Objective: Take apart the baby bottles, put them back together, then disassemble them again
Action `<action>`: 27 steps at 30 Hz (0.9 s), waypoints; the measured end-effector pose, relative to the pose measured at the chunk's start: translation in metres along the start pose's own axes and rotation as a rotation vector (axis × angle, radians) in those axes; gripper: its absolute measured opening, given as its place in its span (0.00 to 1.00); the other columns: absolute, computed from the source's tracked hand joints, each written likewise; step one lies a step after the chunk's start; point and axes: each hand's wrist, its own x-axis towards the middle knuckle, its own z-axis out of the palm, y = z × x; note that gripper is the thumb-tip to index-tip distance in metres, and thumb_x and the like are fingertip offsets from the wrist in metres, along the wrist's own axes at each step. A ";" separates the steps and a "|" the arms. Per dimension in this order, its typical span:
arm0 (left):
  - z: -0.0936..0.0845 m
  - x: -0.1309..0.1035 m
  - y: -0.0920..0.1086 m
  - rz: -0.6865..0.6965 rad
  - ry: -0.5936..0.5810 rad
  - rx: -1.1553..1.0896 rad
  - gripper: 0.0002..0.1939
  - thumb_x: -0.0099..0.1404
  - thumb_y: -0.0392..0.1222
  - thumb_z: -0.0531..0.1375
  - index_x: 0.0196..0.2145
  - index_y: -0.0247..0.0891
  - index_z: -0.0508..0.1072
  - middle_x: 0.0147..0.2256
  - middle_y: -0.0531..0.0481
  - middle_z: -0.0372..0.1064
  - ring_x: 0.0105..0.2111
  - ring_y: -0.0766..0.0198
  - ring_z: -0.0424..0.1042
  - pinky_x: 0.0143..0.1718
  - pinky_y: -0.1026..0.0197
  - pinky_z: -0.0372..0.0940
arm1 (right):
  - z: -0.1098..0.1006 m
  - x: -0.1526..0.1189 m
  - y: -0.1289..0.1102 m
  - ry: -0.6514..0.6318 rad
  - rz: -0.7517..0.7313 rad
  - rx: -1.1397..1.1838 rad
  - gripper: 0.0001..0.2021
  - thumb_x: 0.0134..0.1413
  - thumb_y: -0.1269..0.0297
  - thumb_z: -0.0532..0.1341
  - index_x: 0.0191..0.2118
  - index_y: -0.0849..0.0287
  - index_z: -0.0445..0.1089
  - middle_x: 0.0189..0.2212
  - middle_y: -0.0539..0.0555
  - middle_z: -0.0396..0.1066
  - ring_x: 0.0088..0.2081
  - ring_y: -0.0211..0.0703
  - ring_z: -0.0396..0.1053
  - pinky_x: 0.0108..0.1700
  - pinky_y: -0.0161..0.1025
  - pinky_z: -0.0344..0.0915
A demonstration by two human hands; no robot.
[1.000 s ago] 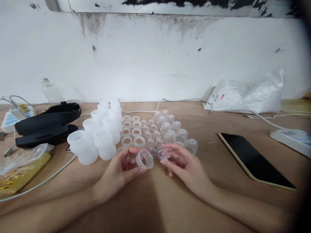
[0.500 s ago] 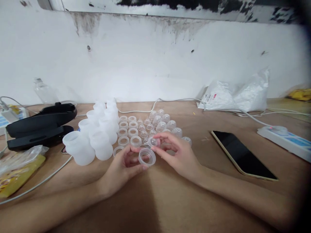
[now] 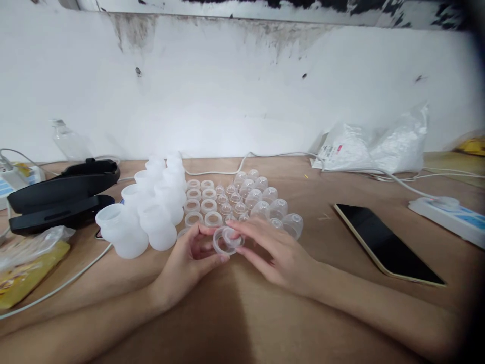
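Note:
My left hand (image 3: 189, 260) grips a clear bottle collar ring (image 3: 217, 244) by its side, thumb below and fingers behind. In my right hand (image 3: 282, 253) a clear bottle teat (image 3: 230, 235) is pinched between thumb and fingers, and it overlaps the ring's opening. Whether it sits inside the ring or just in front cannot be made out. Just beyond the hands stand rows of collar rings (image 3: 193, 205), several small teats (image 3: 226, 209) and several clear dome caps (image 3: 261, 208). Frosted baby bottles (image 3: 159, 227) stand in rows to the left, mouths up.
A black case (image 3: 60, 194) and a yellow packet (image 3: 34, 273) lie at the left. To the right are a phone (image 3: 386, 242) and a power strip (image 3: 450, 217). White plastic bags (image 3: 352, 149) lean on the wall, with a cable (image 3: 280, 153) running along it.
My right hand has brought the teat down and left, from beside the ring to over its opening. My left hand stays nearly where it was, still holding the ring.

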 end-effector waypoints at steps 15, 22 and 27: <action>-0.003 -0.008 -0.004 0.221 -0.064 0.437 0.12 0.57 0.32 0.57 0.39 0.40 0.60 0.45 0.49 0.61 0.42 0.63 0.64 0.44 0.58 0.60 | 0.015 0.003 -0.012 -0.093 0.707 0.862 0.16 0.55 0.59 0.52 0.47 0.60 0.58 0.25 0.49 0.66 0.17 0.29 0.61 0.14 0.26 0.59; 0.002 -0.013 0.001 0.263 -0.015 0.600 0.10 0.61 0.36 0.52 0.42 0.41 0.60 0.43 0.48 0.58 0.42 0.63 0.61 0.39 0.62 0.61 | 0.023 -0.005 -0.015 0.000 0.695 0.649 0.11 0.53 0.59 0.54 0.40 0.57 0.61 0.24 0.49 0.67 0.22 0.34 0.67 0.17 0.28 0.63; 0.006 -0.010 -0.001 0.124 -0.033 0.544 0.04 0.63 0.40 0.50 0.35 0.38 0.61 0.33 0.51 0.62 0.32 0.67 0.64 0.32 0.64 0.62 | 0.021 -0.006 -0.020 -0.028 0.600 0.532 0.08 0.55 0.61 0.51 0.38 0.58 0.61 0.22 0.48 0.65 0.22 0.33 0.66 0.21 0.29 0.62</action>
